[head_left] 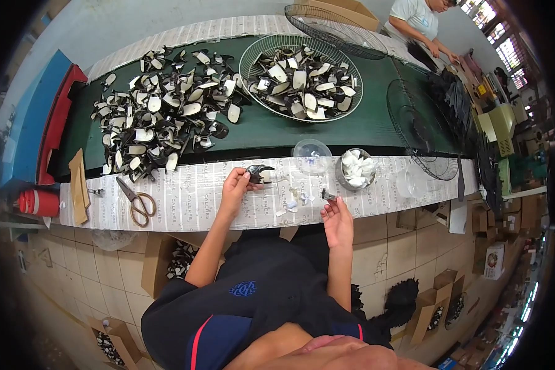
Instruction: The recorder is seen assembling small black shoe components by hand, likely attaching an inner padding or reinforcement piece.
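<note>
Over the near edge of the bench, my left hand [233, 190] pinches a glossy black curved piece [260, 174] with a pale face, shaped like a shoe heel. My right hand [337, 223] is raised a little to the right, holding a small dark grey block-like piece [328, 195] between thumb and fingertips. The two pieces are apart. White scraps [291, 205] lie on the printed paper cover between my hands. Beyond my right hand stand a metal bowl [356, 187] of white wads and a clear plastic tub [312, 171].
A loose pile of similar black pieces [166, 111] covers the green belt [228, 140]. Beside it sits a full wire basket [243, 69]. Scissors [143, 209] and a cardboard strip [78, 188] lie left. Fan-guard-like wire grilles [413, 117] rest right. A co-worker [416, 21] works at far right.
</note>
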### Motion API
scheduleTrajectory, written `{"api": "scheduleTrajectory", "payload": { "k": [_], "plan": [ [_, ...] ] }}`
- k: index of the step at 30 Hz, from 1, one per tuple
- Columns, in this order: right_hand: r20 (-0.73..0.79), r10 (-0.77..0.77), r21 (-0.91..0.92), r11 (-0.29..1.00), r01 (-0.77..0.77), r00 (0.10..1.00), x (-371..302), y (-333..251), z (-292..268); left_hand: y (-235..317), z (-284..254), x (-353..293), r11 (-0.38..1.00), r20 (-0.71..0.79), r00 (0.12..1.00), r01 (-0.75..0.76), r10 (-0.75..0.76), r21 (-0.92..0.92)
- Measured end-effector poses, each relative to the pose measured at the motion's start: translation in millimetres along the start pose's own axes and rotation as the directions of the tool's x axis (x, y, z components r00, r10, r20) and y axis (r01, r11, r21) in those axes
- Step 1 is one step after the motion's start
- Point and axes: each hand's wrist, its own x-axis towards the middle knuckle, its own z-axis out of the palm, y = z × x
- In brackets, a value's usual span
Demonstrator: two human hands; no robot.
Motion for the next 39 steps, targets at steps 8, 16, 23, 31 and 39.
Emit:
{"api": "scheduleTrajectory", "payload": {
  "k": [8, 16, 23, 31, 39],
  "plan": [
    [-0.027, 0.008, -0.019, 1.000, -0.008, 1.000, 14.3, -8.1, -16.7, -0.2, 0.3, -1.0, 1.000, -0.009, 1.000, 0.007, -0.007, 0.015],
    [0.025, -0.041, 0.085, 0.996, 0.039, 0.999, 18.0, -26.9, -7.3, 0.3, 5.0, -1.1, 1.000, -0.015, 1.000, -0.004, 0.004, 0.002],
    [-0.019, -0.241, 0.531, 0.820, 0.214, 0.970, 24.3, -45.1, -51.3, -6.4, 3.7, 1.2, 0.999, -0.039, 0.999, -0.012, 0.014, 0.039],
    [-0.157, -0.422, 0.672, 0.617, 0.410, 0.893, 6.4, -68.6, -99.4, -6.6, 4.8, -2.2, 0.997, -0.022, 0.998, -0.062, 0.063, 0.039],
    [-0.195, -0.435, 0.522, 0.713, 0.468, 0.879, -10.7, -64.0, -107.3, -8.4, 7.0, -3.1, 0.995, 0.013, 0.997, -0.071, 0.070, 0.075]
  ]
}}
